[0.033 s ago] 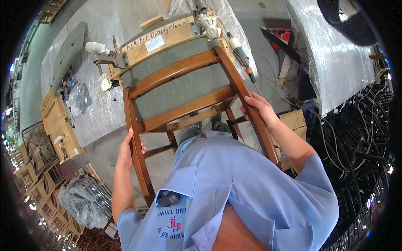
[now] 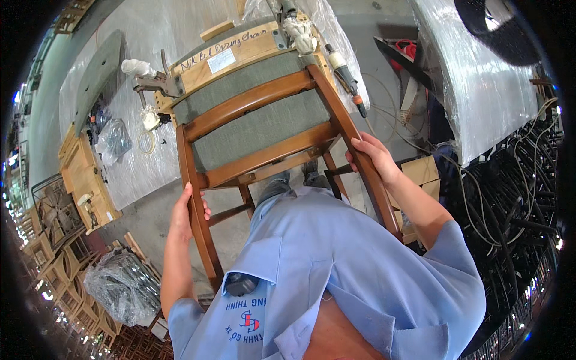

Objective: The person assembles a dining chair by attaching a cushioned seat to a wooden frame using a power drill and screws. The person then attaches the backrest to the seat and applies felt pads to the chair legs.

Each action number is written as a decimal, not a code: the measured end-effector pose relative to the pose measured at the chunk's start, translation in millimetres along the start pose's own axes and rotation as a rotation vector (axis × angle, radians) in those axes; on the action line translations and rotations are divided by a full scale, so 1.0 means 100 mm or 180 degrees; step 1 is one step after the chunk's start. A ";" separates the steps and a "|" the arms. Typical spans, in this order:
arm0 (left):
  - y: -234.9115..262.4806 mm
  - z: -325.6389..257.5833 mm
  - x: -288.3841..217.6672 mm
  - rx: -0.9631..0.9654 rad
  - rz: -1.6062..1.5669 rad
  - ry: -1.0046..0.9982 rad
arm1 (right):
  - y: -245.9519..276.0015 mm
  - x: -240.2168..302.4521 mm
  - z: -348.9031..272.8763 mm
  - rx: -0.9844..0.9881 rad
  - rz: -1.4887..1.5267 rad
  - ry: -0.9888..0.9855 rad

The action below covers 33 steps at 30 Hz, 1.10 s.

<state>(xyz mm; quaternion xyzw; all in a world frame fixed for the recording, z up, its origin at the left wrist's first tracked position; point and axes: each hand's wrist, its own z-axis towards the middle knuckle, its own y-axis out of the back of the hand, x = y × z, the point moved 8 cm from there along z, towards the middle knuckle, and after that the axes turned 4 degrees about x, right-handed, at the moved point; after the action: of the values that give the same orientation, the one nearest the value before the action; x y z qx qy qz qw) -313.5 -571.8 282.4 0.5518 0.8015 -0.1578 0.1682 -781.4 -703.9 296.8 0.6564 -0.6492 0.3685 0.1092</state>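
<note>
A brown wooden chair point(image 2: 252, 108) with grey-green upholstery point(image 2: 258, 135) stands in front of my body, its far end up against a light wooden jig point(image 2: 240, 48). My left hand point(image 2: 183, 213) is closed round the chair's left post. Higher up on the other side, my right hand point(image 2: 375, 157) grips the right post, thumb on top and fingers curling underneath. A metal clamp point(image 2: 159, 85) with a white-wrapped handle sits at the jig's left end. Another wrapped clamp point(image 2: 299, 36) is at its right end. Beside that lies a corded power screwdriver point(image 2: 347, 78).
Plastic film point(image 2: 135, 171) covers the worktable. On it are a curved grey-green panel point(image 2: 99, 78) and a plastic bag point(image 2: 114, 141). Black metal frames point(image 2: 516, 222) and loose cables crowd the right. A film-wrapped bundle point(image 2: 123, 288) stands at lower left, and a cardboard box point(image 2: 420, 172) at right.
</note>
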 end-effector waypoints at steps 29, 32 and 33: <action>0.11 0.97 -0.57 0.0067 0.0545 -0.0041 | -2.20 1.22 1.86 -0.0424 -0.4984 0.3455; -0.05 0.98 -0.64 0.0537 0.0141 0.0123 | -2.59 1.08 2.41 -0.0834 -0.5359 0.3324; -0.04 0.99 -0.65 0.0519 0.0069 0.0150 | -2.63 0.97 2.57 -0.0938 -0.5471 0.3163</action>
<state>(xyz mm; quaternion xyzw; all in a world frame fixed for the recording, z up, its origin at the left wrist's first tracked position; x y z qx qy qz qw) -285.9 -671.1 223.0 0.5759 0.7836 -0.2078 0.1055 -459.5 -903.8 264.6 0.6542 0.1253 0.3128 0.6771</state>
